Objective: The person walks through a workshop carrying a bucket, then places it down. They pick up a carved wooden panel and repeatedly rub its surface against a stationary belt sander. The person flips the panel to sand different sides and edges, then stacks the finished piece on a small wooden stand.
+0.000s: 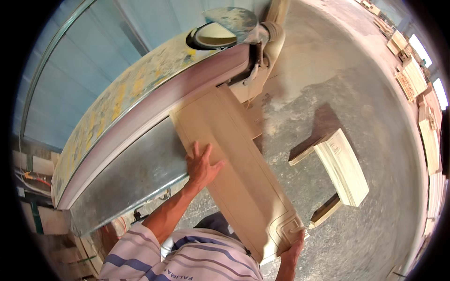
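My striped shirt [206, 256] is nearest, with the near end of a long tan wooden panel [234, 161] just in front of it. My right hand [291, 248] is closed on the panel's near right corner, beside the grooved square corner pattern; the thumb shows at the edge, and most of the fingers are hidden from me. Further up, my left hand [202, 167] lies open on the panel's face near its left edge, fingers and thumb spread, pressing flat and not wrapped around anything. The panel slants away to the upper left, its far end over a grey metal table [136, 171] and up at a long pinkish band [164, 100] on the machine; I cannot tell whether they touch. Above the band runs a curved cover [126, 93] blotched with yellow. Off to the right, a pale wooden piece with two legs [344, 171] sits on the grey floor [389, 154], apart from my panel. Beyond are bluish wall panels [84, 56] at the left and stacked timber [429, 131] at the far right.
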A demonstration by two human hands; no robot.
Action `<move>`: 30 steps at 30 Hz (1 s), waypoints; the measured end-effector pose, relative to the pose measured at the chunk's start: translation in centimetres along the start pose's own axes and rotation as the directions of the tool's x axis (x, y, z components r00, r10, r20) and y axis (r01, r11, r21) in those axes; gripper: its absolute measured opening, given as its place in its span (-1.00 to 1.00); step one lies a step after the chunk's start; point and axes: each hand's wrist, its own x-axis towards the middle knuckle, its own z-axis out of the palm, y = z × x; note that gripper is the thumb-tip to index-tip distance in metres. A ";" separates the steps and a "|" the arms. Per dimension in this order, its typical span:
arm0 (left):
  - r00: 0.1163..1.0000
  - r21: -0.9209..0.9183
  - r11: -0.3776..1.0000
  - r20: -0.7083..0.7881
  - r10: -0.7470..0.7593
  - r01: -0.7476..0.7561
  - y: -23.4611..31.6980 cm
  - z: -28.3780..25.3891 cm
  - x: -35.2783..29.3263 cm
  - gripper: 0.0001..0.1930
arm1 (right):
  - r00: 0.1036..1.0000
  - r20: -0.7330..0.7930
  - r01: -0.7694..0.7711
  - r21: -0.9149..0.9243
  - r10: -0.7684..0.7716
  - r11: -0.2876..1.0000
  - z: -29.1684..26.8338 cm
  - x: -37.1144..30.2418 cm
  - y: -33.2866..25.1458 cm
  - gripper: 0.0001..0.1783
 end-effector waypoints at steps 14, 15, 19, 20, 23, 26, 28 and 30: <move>0.993 0.082 0.995 0.104 -0.059 0.050 -2.8 1.9 1.4 -0.27 | 0.942 -0.241 -0.256 -0.064 0.234 0.965 -0.3 -0.3 -2.6 -0.42; 0.990 0.123 0.989 0.107 -0.091 0.077 -3.8 2.1 1.7 -0.27 | 0.956 -0.202 -0.229 -0.066 0.211 0.971 -1.2 0.6 -0.9 -0.43; 0.973 0.240 0.943 0.087 0.215 -0.230 -4.7 2.1 2.4 -0.24 | 0.983 -0.109 -0.146 0.012 0.147 0.989 -2.2 0.5 0.5 -0.49; 0.968 0.213 0.944 0.071 0.241 -0.251 -5.0 2.6 2.9 -0.23 | 0.986 -0.097 -0.128 0.044 0.132 0.991 -2.6 0.8 1.4 -0.50; 0.977 0.221 0.952 0.028 0.212 -0.213 -5.6 2.2 2.8 -0.28 | 0.991 -0.080 -0.105 0.008 0.105 0.994 -3.0 2.2 3.7 -0.50; 0.870 -0.079 0.870 -0.145 0.472 -0.486 -14.7 6.3 6.5 -0.32 | 0.993 -0.100 -0.080 -0.122 0.068 0.989 -2.8 1.9 2.5 -0.40; 0.947 -0.346 0.885 -0.190 0.260 -0.312 -8.0 2.0 -0.3 -0.34 | 0.988 -0.140 -0.094 -0.220 0.064 0.971 -4.7 0.9 1.2 -0.38; 1.000 -0.653 0.757 0.029 0.000 0.019 -7.9 1.6 -2.9 -0.49 | 0.993 -0.121 -0.047 -0.306 0.010 0.951 -7.3 0.0 -0.6 -0.39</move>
